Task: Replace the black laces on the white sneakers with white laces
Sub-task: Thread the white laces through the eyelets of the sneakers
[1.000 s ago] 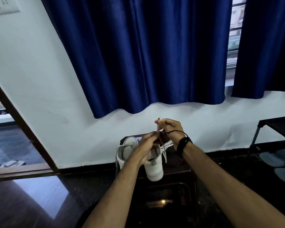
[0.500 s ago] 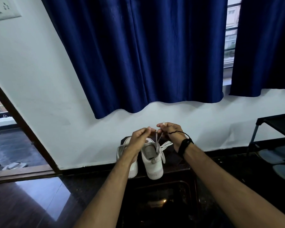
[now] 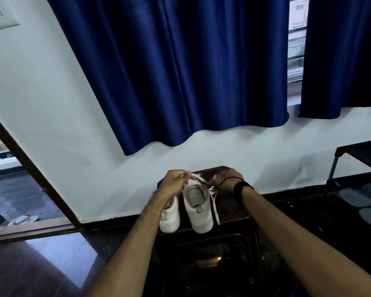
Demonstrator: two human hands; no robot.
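Pinching the white lace [image 3: 198,180] in my left hand [image 3: 173,182], I hold it just above the collar of the right-hand sneaker [image 3: 198,207], which stands on the dark stool [image 3: 229,213] beside its twin. My right hand [image 3: 228,180] curls at the sneaker's far right side; what it grasps I cannot tell. The sneaker's long axis runs toward the wall, so the lace lies leftward of the eyelets and my left hand is nearer.

Reaching both bare forearms forward from the lower edge of the view, converging toward the middle. Curling the left hand [image 3: 176,181] into a pinch, knuckles up. Bending the right hand [image 3: 228,179] downward at a wrist wearing a black band, fingers curled.
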